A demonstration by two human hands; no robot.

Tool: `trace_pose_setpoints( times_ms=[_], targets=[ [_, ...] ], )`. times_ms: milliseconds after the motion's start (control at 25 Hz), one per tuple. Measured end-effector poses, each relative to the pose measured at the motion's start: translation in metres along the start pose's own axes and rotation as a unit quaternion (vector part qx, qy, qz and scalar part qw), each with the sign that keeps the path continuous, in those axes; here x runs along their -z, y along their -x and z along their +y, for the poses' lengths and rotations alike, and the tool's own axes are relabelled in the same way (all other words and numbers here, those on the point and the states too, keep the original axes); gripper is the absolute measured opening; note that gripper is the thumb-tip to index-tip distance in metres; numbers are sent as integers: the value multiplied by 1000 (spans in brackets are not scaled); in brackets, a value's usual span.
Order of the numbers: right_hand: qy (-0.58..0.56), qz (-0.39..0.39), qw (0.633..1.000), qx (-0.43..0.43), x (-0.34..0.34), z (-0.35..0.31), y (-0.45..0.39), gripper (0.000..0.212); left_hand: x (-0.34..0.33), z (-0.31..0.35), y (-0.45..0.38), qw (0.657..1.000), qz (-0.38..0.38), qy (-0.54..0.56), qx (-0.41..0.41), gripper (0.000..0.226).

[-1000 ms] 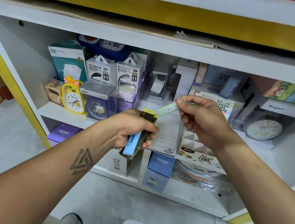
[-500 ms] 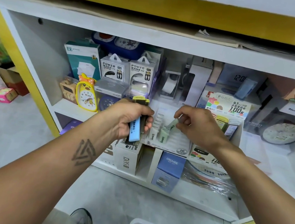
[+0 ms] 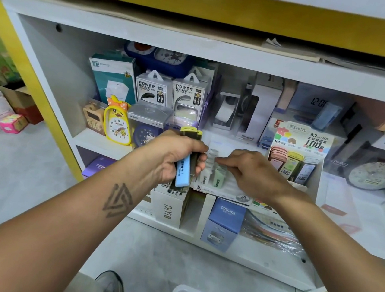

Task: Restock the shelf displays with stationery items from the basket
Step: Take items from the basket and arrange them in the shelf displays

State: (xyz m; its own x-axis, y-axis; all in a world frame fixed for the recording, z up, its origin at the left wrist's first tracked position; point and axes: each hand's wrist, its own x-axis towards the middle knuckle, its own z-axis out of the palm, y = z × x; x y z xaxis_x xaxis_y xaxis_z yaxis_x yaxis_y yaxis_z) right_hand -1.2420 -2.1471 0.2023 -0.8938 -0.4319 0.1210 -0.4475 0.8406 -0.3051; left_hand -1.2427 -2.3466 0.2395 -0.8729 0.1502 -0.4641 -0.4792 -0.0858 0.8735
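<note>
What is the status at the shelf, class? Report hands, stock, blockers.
Left hand in a grip on blue case and others. Right hand seating green case in tray. Nothing blocking.

A white shelf unit (image 3: 198, 49) with yellow trim (image 3: 33, 70) fills the view. Below it lies pale grey floor (image 3: 12, 184). Left of the unit, cardboard boxes (image 3: 22, 103) sit on that floor. Lighting is soft and even.
</note>
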Motion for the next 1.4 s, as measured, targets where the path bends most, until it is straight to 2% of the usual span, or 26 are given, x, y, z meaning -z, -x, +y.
trace_pose_setpoints(
  times_ms=[80,160,200,240,280,400,720,880,1000,1120,1200,1240,1400],
  targets=[
    [-21,27,999,-18,4,-5,1,37,-5,0,-1,1000,7,17,-11,11],
    [-191,64,977,-67,17,-13,3,23,-12,0,-4,998,33,50,-32,10],
    [-310,40,946,-87,26,-20,6,16,-16,1,-6,995,58,66,-46,9],
    [-384,3,919,-96,31,-28,9,23,-20,1,-8,991,85,77,-61,9],
    [-404,-32,910,-92,33,-35,12,34,-25,0,-9,988,107,85,-75,9],
    [-389,-68,913,-102,28,-49,18,43,-38,-2,-12,980,140,105,-94,10],
    [-441,-41,885,-144,42,-26,32,15,-30,6,-14,966,149,188,-95,18],
    [-466,31,863,-195,41,-15,29,7,-24,3,-15,974,119,176,-77,14],
    [-458,109,857,-211,41,-10,22,11,-21,1,-12,979,104,160,-73,14],
    [-506,114,836,-179,42,-6,19,26,-18,-1,-10,983,95,140,-67,14],
    [-503,104,844,-155,41,-2,17,40,-16,-2,-9,987,88,123,-63,14],
    [-493,105,851,-148,39,0,16,39,-15,-3,-9,988,83,114,-62,13],
    [-439,159,875,-128,30,7,6,11,-9,-4,-7,993,64,93,-46,11]
  ],
)
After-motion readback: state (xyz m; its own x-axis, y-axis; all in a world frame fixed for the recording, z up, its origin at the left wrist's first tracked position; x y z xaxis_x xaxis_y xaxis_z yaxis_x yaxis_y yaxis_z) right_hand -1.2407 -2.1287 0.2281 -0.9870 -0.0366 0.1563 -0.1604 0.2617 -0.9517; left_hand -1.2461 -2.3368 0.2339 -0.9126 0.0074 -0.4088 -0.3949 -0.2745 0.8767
